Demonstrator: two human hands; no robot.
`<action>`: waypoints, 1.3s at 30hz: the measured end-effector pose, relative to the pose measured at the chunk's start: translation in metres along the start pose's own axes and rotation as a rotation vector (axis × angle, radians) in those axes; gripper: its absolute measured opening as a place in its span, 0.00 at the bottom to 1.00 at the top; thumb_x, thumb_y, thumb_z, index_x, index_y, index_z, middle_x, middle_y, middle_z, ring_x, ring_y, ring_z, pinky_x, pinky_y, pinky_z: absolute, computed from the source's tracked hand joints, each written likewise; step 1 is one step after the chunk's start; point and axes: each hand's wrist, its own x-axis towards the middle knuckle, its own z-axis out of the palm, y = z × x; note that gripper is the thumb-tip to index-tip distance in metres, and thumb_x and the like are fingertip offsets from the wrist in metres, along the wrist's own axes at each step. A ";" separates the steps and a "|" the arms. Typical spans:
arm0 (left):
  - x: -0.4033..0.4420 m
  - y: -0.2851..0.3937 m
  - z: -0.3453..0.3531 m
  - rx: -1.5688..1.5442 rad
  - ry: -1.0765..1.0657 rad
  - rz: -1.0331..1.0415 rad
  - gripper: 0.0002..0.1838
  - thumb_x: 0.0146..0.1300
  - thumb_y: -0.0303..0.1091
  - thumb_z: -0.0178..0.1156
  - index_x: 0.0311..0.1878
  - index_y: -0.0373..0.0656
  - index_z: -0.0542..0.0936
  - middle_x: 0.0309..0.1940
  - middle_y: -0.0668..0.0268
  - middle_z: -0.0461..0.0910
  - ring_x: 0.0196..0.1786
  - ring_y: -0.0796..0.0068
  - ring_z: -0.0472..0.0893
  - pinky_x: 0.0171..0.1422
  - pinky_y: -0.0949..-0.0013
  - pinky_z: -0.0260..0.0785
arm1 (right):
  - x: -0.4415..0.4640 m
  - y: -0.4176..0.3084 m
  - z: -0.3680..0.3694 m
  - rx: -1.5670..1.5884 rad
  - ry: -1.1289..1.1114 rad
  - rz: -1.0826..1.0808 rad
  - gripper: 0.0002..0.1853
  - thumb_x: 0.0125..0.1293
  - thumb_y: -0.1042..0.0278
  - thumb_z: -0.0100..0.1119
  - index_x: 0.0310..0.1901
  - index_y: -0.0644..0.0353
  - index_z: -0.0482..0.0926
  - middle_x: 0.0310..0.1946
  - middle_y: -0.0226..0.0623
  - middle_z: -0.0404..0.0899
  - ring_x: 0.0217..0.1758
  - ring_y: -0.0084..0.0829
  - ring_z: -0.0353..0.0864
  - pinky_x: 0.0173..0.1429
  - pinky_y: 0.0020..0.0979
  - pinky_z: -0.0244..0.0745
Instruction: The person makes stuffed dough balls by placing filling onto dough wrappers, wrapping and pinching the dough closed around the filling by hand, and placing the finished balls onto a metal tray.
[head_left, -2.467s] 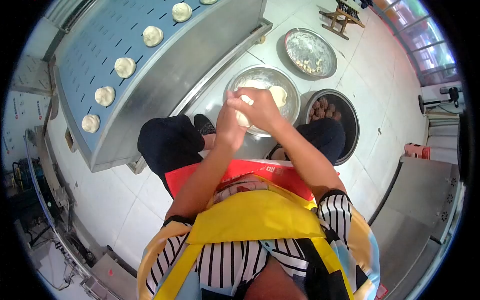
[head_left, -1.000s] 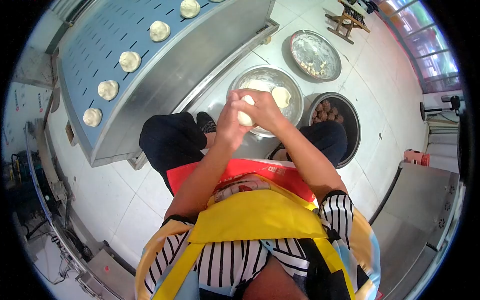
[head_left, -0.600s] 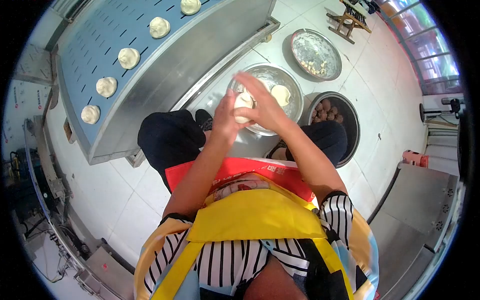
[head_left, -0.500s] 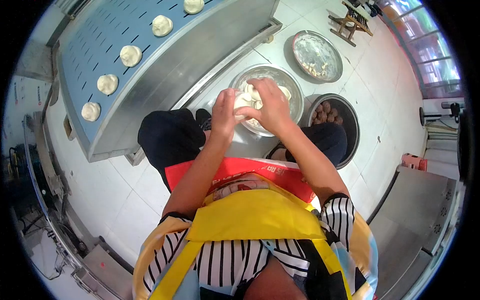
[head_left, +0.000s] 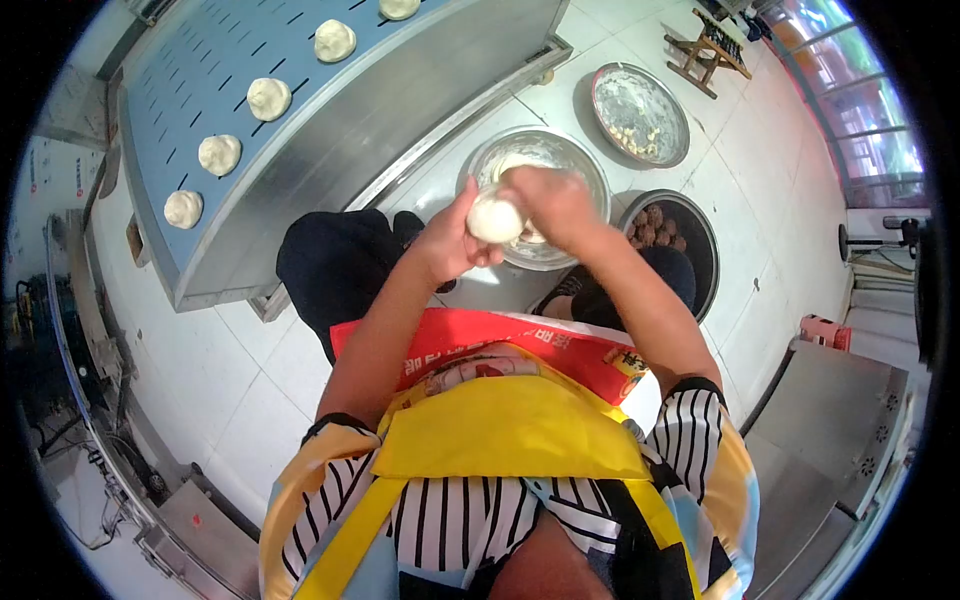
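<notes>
A round white dough ball (head_left: 495, 220) rests in the fingers of my left hand (head_left: 450, 242), above the near left side of a steel bowl (head_left: 592, 170). My right hand (head_left: 558, 208) is just right of the ball, over the bowl. Its curled fingers are blurred by motion, and I cannot tell whether they touch the ball. More white dough (head_left: 515, 165) lies in the bowl, partly hidden behind my hands.
Several dough balls (head_left: 268, 99) sit in a row on a slotted blue surface (head_left: 180, 110) at the left. A floury pan (head_left: 640, 90) and a dark pot (head_left: 712, 235) of brown balls (head_left: 655, 228) stand on the tiled floor. A small wooden stool (head_left: 705, 55) is farther back.
My left hand has turned palm up, and the dough ball now shows round in it. My right hand has moved slightly right and its fingers have curled in.
</notes>
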 end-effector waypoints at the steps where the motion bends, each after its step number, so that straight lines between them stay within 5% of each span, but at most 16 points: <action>1: -0.002 0.001 0.017 0.060 0.003 0.127 0.28 0.69 0.62 0.42 0.60 0.51 0.69 0.48 0.64 0.78 0.38 0.69 0.82 0.38 0.66 0.76 | 0.000 0.002 -0.003 -0.018 0.004 0.062 0.11 0.62 0.60 0.58 0.34 0.58 0.70 0.26 0.40 0.76 0.29 0.43 0.80 0.31 0.40 0.73; 5: 0.000 0.001 0.052 -0.163 0.347 0.446 0.24 0.69 0.56 0.47 0.60 0.51 0.67 0.55 0.59 0.74 0.46 0.57 0.82 0.43 0.63 0.78 | 0.004 0.003 -0.018 0.055 0.072 0.000 0.10 0.63 0.63 0.57 0.35 0.59 0.70 0.28 0.41 0.76 0.32 0.45 0.79 0.33 0.41 0.73; 6: -0.006 0.013 0.050 -0.203 0.334 0.269 0.29 0.67 0.59 0.47 0.63 0.50 0.66 0.57 0.56 0.73 0.53 0.53 0.79 0.47 0.61 0.78 | 0.006 0.002 -0.023 0.082 0.010 -0.039 0.09 0.62 0.65 0.57 0.36 0.60 0.70 0.28 0.41 0.75 0.33 0.45 0.78 0.34 0.41 0.73; 10: 0.007 0.015 0.008 -0.401 -0.314 -0.164 0.26 0.70 0.56 0.43 0.62 0.49 0.67 0.56 0.57 0.72 0.55 0.52 0.76 0.52 0.51 0.76 | 0.011 -0.005 -0.021 0.070 -0.135 -0.224 0.09 0.60 0.67 0.59 0.36 0.61 0.71 0.28 0.42 0.74 0.32 0.46 0.77 0.34 0.41 0.73; 13: 0.010 0.008 0.033 -0.161 0.115 0.298 0.23 0.70 0.48 0.49 0.62 0.47 0.67 0.55 0.57 0.72 0.53 0.55 0.77 0.52 0.56 0.76 | 0.009 -0.007 -0.018 0.142 0.039 0.045 0.08 0.60 0.66 0.59 0.35 0.60 0.72 0.26 0.43 0.74 0.29 0.48 0.76 0.34 0.42 0.72; 15: 0.013 0.011 0.046 0.360 0.322 0.736 0.23 0.60 0.27 0.59 0.59 0.47 0.69 0.58 0.56 0.68 0.57 0.59 0.73 0.57 0.62 0.72 | 0.003 -0.003 -0.011 0.461 0.103 0.378 0.08 0.65 0.66 0.57 0.34 0.61 0.72 0.22 0.37 0.73 0.23 0.37 0.75 0.30 0.36 0.74; 17: 0.005 0.017 0.044 1.293 0.485 1.063 0.22 0.56 0.28 0.63 0.56 0.47 0.72 0.59 0.55 0.66 0.61 0.56 0.69 0.58 0.63 0.71 | 0.002 0.005 0.004 1.009 0.117 0.763 0.09 0.68 0.66 0.55 0.34 0.61 0.73 0.21 0.33 0.72 0.21 0.30 0.74 0.27 0.32 0.74; 21: -0.003 0.017 0.031 1.940 0.228 1.141 0.21 0.49 0.26 0.67 0.49 0.51 0.79 0.60 0.60 0.66 0.62 0.54 0.68 0.64 0.61 0.67 | -0.001 0.020 0.014 1.509 -0.104 1.236 0.10 0.70 0.64 0.50 0.35 0.61 0.73 0.20 0.29 0.69 0.17 0.22 0.67 0.23 0.28 0.73; 24: -0.001 0.019 0.024 2.038 -0.087 1.214 0.19 0.50 0.27 0.67 0.48 0.51 0.79 0.60 0.60 0.66 0.63 0.53 0.66 0.64 0.59 0.66 | -0.008 0.038 0.005 1.489 -0.485 1.256 0.11 0.71 0.62 0.49 0.35 0.59 0.72 0.19 0.28 0.67 0.15 0.22 0.65 0.24 0.28 0.74; 26: 0.006 0.008 0.024 1.791 0.185 1.170 0.22 0.50 0.27 0.67 0.51 0.51 0.77 0.61 0.58 0.65 0.63 0.53 0.65 0.64 0.58 0.66 | -0.021 0.083 0.008 1.962 -0.596 1.065 0.10 0.71 0.62 0.49 0.35 0.58 0.72 0.20 0.28 0.67 0.17 0.21 0.66 0.25 0.29 0.76; 28: 0.009 -0.001 0.042 1.357 0.513 1.021 0.23 0.58 0.33 0.64 0.57 0.48 0.70 0.59 0.55 0.66 0.61 0.54 0.69 0.63 0.57 0.69 | -0.010 0.071 -0.015 1.773 -0.203 1.059 0.09 0.70 0.64 0.50 0.34 0.58 0.72 0.21 0.29 0.70 0.19 0.22 0.68 0.27 0.29 0.76; 31: 0.021 -0.012 0.037 -0.132 0.334 0.417 0.22 0.65 0.43 0.58 0.58 0.44 0.67 0.57 0.54 0.69 0.58 0.55 0.73 0.60 0.58 0.72 | -0.018 0.074 -0.004 1.306 -0.074 0.976 0.10 0.68 0.67 0.53 0.47 0.63 0.75 0.38 0.40 0.78 0.35 0.30 0.79 0.35 0.30 0.79; 32: 0.023 -0.016 0.036 -0.223 0.328 0.313 0.29 0.69 0.59 0.46 0.58 0.42 0.68 0.51 0.54 0.75 0.51 0.59 0.79 0.52 0.64 0.77 | -0.023 0.077 0.006 1.095 -0.093 0.929 0.14 0.67 0.68 0.54 0.51 0.63 0.74 0.43 0.42 0.78 0.39 0.33 0.80 0.39 0.32 0.79; 34: 0.019 -0.014 0.032 -0.280 0.259 0.167 0.34 0.67 0.65 0.40 0.57 0.43 0.69 0.48 0.56 0.77 0.47 0.62 0.81 0.46 0.68 0.78 | -0.029 0.087 0.016 0.426 -0.278 0.637 0.32 0.61 0.63 0.63 0.66 0.59 0.64 0.58 0.45 0.73 0.58 0.41 0.75 0.59 0.39 0.73; 36: 0.018 -0.014 0.030 -0.252 0.268 0.057 0.42 0.61 0.75 0.33 0.56 0.45 0.71 0.43 0.60 0.81 0.39 0.69 0.83 0.36 0.75 0.78 | -0.034 0.079 0.014 0.514 -0.288 0.620 0.38 0.55 0.59 0.67 0.67 0.57 0.63 0.60 0.46 0.72 0.61 0.41 0.72 0.65 0.38 0.65; 39: 0.021 -0.018 -0.002 -0.456 -0.200 -0.047 0.43 0.58 0.77 0.35 0.57 0.47 0.72 0.45 0.63 0.80 0.44 0.69 0.82 0.40 0.70 0.77 | -0.037 0.045 0.019 0.947 -0.202 0.564 0.49 0.42 0.49 0.75 0.66 0.57 0.62 0.62 0.48 0.69 0.66 0.42 0.67 0.69 0.36 0.59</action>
